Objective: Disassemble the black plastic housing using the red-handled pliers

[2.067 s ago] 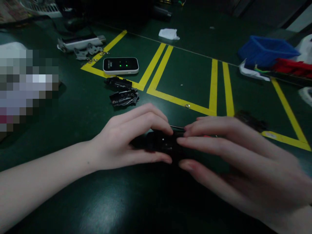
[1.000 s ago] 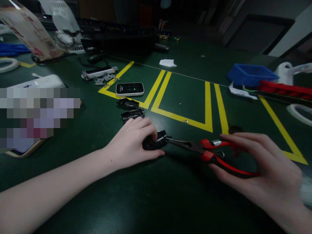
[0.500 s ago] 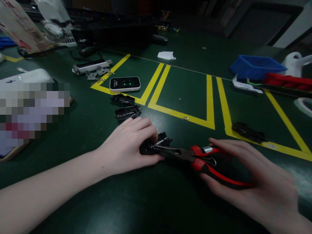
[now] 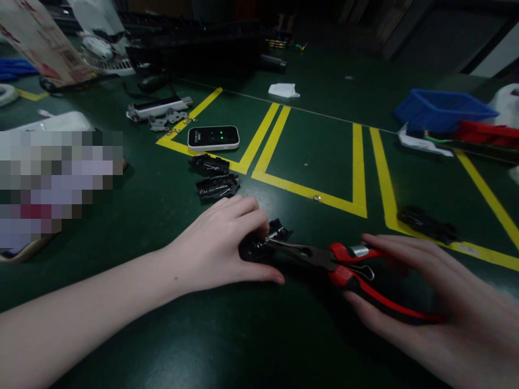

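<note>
My left hand [image 4: 233, 240] is closed around a small black plastic part [image 4: 279, 230] on the green table, hiding much of it. In my right hand [image 4: 430, 292] are red-and-black long-nose pliers [image 4: 338, 263], their handles spread apart. The pliers' tips reach to the black part, beside my left fingers; whether they grip anything there I cannot tell. Two similar black parts [image 4: 219, 186] lie just beyond my left hand. Another black part [image 4: 427, 223] rests past my right hand, by a yellow tape line.
A white device with a black screen [image 4: 213, 138] lies inside a yellow-taped area. A small ring [image 4: 317, 198] rests on the tape. Grey metal pieces [image 4: 168, 119] lie further left. At the right stands a blue bin [image 4: 444, 111] near a red strip [image 4: 486, 134].
The whole view has shifted slightly, so most things appear further right. My left thumb has straightened away from the black part. The pliers stay at the part.
</note>
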`<state>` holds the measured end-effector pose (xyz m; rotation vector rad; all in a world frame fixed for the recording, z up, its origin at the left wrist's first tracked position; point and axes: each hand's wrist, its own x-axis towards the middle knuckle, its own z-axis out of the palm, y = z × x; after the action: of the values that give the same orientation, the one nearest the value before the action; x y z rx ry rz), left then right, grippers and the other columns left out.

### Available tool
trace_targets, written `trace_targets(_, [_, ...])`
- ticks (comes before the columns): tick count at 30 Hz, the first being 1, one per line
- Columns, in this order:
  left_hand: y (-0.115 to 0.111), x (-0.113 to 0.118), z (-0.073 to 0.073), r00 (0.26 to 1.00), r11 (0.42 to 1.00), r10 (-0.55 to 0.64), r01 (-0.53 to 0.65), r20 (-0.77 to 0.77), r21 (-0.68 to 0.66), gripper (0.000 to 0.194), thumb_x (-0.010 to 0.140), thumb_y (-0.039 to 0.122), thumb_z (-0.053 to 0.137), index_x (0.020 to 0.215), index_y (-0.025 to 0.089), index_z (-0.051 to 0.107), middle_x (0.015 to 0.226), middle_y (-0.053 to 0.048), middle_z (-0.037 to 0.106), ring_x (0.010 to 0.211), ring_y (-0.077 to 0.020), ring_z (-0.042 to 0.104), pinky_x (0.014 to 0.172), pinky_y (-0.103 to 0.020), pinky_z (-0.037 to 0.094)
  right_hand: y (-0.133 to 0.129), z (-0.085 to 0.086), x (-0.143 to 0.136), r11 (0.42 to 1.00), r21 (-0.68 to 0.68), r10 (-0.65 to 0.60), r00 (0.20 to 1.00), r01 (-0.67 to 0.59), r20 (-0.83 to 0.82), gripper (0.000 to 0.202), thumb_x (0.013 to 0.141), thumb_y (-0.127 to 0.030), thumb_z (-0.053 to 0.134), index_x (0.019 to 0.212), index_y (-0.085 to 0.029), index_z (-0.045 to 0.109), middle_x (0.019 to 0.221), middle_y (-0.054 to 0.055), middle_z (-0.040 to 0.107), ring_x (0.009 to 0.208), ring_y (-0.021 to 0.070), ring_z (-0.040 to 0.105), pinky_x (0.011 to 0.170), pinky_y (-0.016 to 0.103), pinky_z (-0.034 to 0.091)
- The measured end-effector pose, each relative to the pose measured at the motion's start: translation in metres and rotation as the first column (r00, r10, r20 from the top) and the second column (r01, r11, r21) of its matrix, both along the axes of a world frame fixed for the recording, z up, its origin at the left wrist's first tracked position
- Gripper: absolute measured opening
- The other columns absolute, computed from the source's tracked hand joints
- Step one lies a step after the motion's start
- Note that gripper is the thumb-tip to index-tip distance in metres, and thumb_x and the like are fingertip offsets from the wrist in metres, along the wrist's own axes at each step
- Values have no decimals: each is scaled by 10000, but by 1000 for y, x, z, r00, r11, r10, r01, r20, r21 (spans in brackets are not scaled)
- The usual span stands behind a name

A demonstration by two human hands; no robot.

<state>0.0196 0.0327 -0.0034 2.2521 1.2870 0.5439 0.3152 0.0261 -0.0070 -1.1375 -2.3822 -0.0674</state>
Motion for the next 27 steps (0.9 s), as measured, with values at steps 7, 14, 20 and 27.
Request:
trace_targets(7, [0, -1, -1, 1000, 1000, -4, 4, 1, 9, 513, 714, 610, 814, 904, 174, 622, 923, 1, 572, 843, -190, 526, 714, -329, 407, -6, 2, -1, 1000, 9, -9, 998, 9, 69, 475, 918, -524, 596, 1319, -277, 536, 1147, 61, 667, 876, 253, 692, 749, 393, 566])
trace_targets(14, [1, 1, -1, 1000, 1000, -3, 3, -9, 3, 526, 712, 622, 809, 913, 176, 616, 933, -5, 576, 846, -189, 526, 707, -317, 401, -5, 1, -5, 1000, 18, 4, 999, -5, 47, 460, 916, -495, 615, 1307, -264, 541, 1152, 67, 665, 939, 259, 691, 823, 398, 578])
trace_targets(20, [1, 1, 0, 1000, 1000, -2, 2, -4, 4, 534, 702, 630, 813, 897, 177, 609, 922, -13, 574, 839, -196, 522, 706, -319, 398, -7, 3, -8, 999, -35, -24, 999, 25, 37, 407, 922, -473, 612, 1268, -265, 566, 1132, 64, 664, 961, 270, 687, 847, 416, 576])
trace_targets(27, [-1, 0, -1, 1000, 1000, 18, -18, 22, -9, 577, 686, 668, 802, 908, 166, 625, 944, -28, 589, 858, -206, 537, 718, -329, 426, -6, 0, -4, 1000, -6, -11, 999, 11, 34, 390, 916, -460, 615, 1255, -268, 590, 1131, 56, 673, 913, 261, 684, 822, 413, 546])
